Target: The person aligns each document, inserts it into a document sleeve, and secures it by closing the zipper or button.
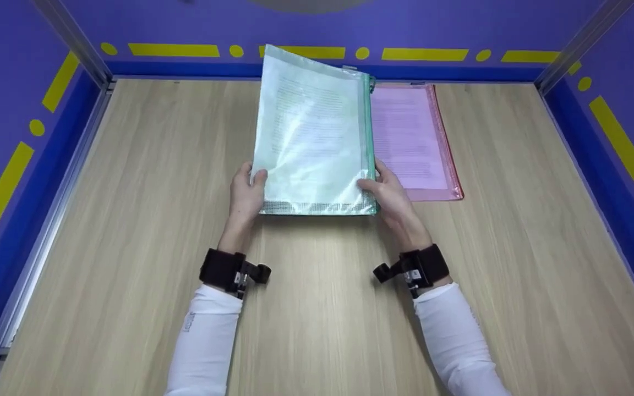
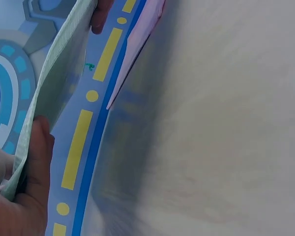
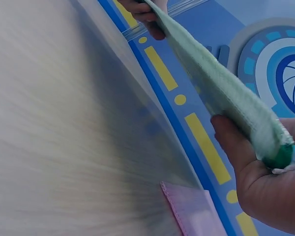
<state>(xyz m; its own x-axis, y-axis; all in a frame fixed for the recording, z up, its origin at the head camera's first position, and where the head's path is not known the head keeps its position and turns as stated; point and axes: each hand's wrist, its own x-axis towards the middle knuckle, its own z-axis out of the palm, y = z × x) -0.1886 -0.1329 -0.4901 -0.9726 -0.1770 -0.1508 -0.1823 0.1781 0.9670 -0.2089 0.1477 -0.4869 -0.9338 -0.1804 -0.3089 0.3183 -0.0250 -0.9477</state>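
Note:
Both hands hold a green zip document pouch (image 1: 314,137) with printed paper inside, raised over the table. My left hand (image 1: 247,192) pinches its lower left edge, thumb on the front and fingers behind. At the lower right corner, along the green zip edge, my right hand (image 1: 393,195) grips it the same way. The wrist views show the pouch nearly edge-on, with fingers (image 3: 231,142) of the right hand wrapped behind it. A pink zip document pouch (image 1: 408,143) with a red zip edge and printed paper lies on the table behind and to the right, partly hidden by the green one.
The light wood table (image 1: 146,220) is bounded by a blue back wall (image 1: 185,27) and side walls with yellow markings. Metal frame rails (image 1: 58,220) run along the table's sides. Each wrist wears a black strap with a small camera (image 1: 262,273).

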